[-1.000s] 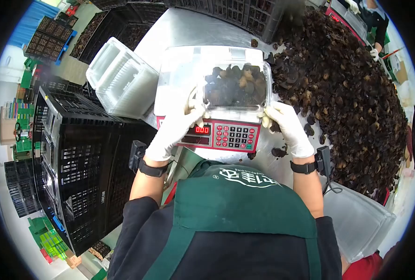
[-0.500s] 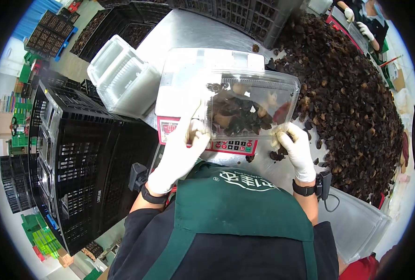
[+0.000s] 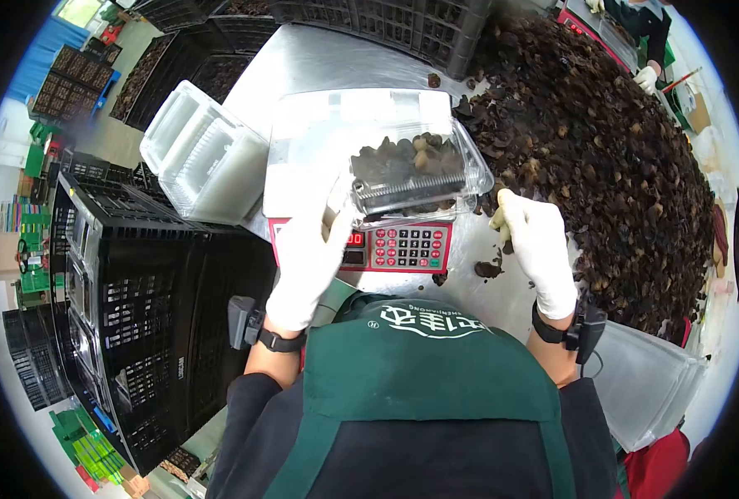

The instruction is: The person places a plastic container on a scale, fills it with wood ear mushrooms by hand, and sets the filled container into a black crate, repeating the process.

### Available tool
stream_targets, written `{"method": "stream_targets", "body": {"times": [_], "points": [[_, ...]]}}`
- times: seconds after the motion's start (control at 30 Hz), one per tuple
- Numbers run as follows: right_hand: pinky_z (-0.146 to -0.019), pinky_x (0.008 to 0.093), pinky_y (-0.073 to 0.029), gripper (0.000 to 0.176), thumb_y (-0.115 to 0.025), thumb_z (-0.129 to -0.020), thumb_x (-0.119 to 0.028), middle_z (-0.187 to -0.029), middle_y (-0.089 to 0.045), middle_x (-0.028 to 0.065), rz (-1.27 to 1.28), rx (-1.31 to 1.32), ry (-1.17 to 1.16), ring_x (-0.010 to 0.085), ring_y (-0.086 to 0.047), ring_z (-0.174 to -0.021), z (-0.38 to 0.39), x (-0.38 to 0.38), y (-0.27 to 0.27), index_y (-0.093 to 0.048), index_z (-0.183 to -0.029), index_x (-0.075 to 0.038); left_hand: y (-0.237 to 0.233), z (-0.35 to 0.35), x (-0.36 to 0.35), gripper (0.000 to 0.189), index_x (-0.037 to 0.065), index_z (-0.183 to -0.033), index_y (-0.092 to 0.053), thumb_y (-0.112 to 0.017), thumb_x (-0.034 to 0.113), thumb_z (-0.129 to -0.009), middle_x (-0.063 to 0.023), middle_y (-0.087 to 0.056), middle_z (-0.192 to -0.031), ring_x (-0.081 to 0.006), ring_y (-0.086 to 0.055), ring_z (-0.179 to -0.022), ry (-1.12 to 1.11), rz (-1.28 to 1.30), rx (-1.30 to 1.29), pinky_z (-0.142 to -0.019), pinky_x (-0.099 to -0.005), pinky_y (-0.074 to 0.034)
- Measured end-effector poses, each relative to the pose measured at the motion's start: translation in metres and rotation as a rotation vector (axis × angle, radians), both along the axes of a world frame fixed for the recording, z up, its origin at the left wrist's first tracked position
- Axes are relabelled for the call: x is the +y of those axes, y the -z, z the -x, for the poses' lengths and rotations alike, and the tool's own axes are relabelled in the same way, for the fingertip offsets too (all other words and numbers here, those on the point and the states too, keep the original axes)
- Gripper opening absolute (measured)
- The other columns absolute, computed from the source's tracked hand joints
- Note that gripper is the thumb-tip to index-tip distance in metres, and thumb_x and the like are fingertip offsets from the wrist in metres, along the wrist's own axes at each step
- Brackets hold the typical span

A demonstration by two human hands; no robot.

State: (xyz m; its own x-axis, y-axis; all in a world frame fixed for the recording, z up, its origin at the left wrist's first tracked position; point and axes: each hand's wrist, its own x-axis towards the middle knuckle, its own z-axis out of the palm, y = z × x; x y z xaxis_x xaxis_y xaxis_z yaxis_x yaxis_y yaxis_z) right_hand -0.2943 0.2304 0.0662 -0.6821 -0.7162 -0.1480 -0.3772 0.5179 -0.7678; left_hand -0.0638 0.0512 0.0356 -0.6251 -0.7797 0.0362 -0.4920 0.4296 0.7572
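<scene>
Clear plastic box (image 3: 415, 170), packed with dark fungus, hangs tilted over the front of the scale (image 3: 319, 133) — the left hand (image 3: 307, 258) pinches its near-left corner in a narrow grip, and the shut lid keeps the load from spilling. The right hand (image 3: 540, 249), gloved white, curls just beside the right corner; whether its grip closes on anything I cannot tell. A loose pile (image 3: 602, 141) crowds the counter (image 3: 328, 54) on the right — empty boxes (image 3: 203, 154) and black crates (image 3: 136, 274) hem in the left.
</scene>
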Motion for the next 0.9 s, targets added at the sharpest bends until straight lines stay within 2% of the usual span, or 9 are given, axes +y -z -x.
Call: {"method": "stream_targets", "body": {"times": [0.03,0.1,0.17,0.23,0.43,0.53,0.67,0.77,0.9], "points": [[-0.055,0.0367,-0.043,0.034,-0.065,-0.094,-0.030,-0.062,-0.059,0.0133,0.021,0.053,-0.095,0.0275,-0.056,-0.055,-0.003,-0.003,-0.007,-0.067,-0.076,-0.002,0.003,0.007,-0.010,0.047,0.014,-0.145,-0.054,-0.055,0.012,-0.097,-0.0139,-0.061,-0.104,-0.0247,-0.061,-0.099,0.067,0.378,0.157,-0.092,-0.0356,-0.048],[-0.056,0.0366,-0.045,0.029,-0.067,-0.093,-0.028,-0.064,-0.061,0.0126,0.067,0.159,-0.291,0.0274,-0.058,-0.056,-0.010,-0.013,-0.015,-0.067,-0.077,-0.003,-0.018,0.013,-0.028,0.043,0.009,-0.135,-0.061,-0.065,0.017,-0.092,-0.0174,-0.062,-0.120,-0.0313,-0.059,-0.109,0.104,0.402,0.041,-0.096,-0.0399,-0.047],[-0.066,0.0349,-0.051,0.011,-0.069,-0.088,-0.021,-0.079,-0.064,0.0082,0.252,0.309,-0.344,0.0261,-0.064,-0.073,-0.011,-0.037,0.006,-0.069,-0.089,-0.009,-0.026,0.026,-0.044,0.042,0.008,-0.134,-0.062,-0.060,0.015,-0.093,-0.0183,-0.057,-0.128,-0.0340,-0.055,-0.119,0.181,0.297,0.215,-0.105,-0.0422,-0.041],[-0.071,0.0348,-0.052,0.009,-0.067,-0.087,-0.017,-0.086,-0.063,0.0071,0.419,0.448,-0.377,0.0241,-0.064,-0.080,-0.009,-0.071,0.023,-0.068,-0.093,-0.011,-0.030,0.035,-0.050,0.039,0.008,-0.133,-0.062,-0.054,0.012,-0.095,-0.0168,-0.059,-0.127,-0.0316,-0.056,-0.118,0.204,0.222,0.279,-0.105,-0.0409,-0.042],[-0.069,0.0371,-0.051,0.012,-0.071,-0.082,-0.019,-0.086,-0.059,0.0068,0.397,0.738,-0.496,0.0258,-0.063,-0.078,-0.026,-0.124,0.051,-0.065,-0.086,-0.009,-0.029,0.038,-0.050,0.037,0.007,-0.132,-0.062,-0.051,0.012,-0.097,-0.0155,-0.061,-0.126,-0.0282,-0.057,-0.119,0.181,0.138,0.343,-0.105,-0.0385,-0.042],[-0.071,0.0355,-0.052,0.013,-0.071,-0.083,-0.017,-0.088,-0.064,0.0080,0.372,0.551,-0.537,0.0255,-0.065,-0.079,-0.021,-0.125,0.051,-0.067,-0.087,-0.006,-0.030,0.037,-0.049,0.037,0.007,-0.132,-0.062,-0.050,0.013,-0.098,-0.0153,-0.062,-0.126,-0.0276,-0.058,-0.117,0.169,0.095,0.362,-0.104,-0.0382,-0.042],[-0.071,0.0320,-0.050,0.014,-0.073,-0.084,-0.017,-0.083,-0.067,0.0087,0.488,0.027,-0.303,0.0217,-0.063,-0.075,-0.009,-0.120,0.039,-0.073,-0.090,-0.004,-0.030,0.035,-0.047,0.037,0.006,-0.133,-0.061,-0.050,0.013,-0.098,-0.0148,-0.062,-0.126,-0.0259,-0.058,-0.116,0.146,0.032,0.320,-0.103,-0.0381,-0.043],[-0.075,0.0288,-0.051,0.017,-0.074,-0.085,-0.018,-0.091,-0.071,0.0094,0.454,0.023,-0.261,0.0178,-0.066,-0.078,-0.001,-0.111,0.040,-0.072,-0.093,-0.003,-0.022,0.039,-0.049,0.037,0.005,-0.133,-0.061,-0.047,0.013,-0.100,-0.0148,-0.062,-0.128,-0.0256,-0.056,-0.120,0.157,0.048,0.372,-0.107,-0.0383,-0.039],[-0.071,0.0335,-0.052,0.019,-0.075,-0.082,-0.018,-0.086,-0.064,0.0092,0.459,0.406,-0.399,0.0224,-0.064,-0.077,-0.017,-0.117,0.037,-0.068,-0.096,-0.007,-0.020,0.043,-0.053,0.040,0.003,-0.138,-0.055,-0.042,0.021,-0.104,-0.0146,-0.056,-0.137,-0.0258,-0.049,-0.130,0.179,0.047,0.388,-0.112,-0.0387,-0.035]]}}
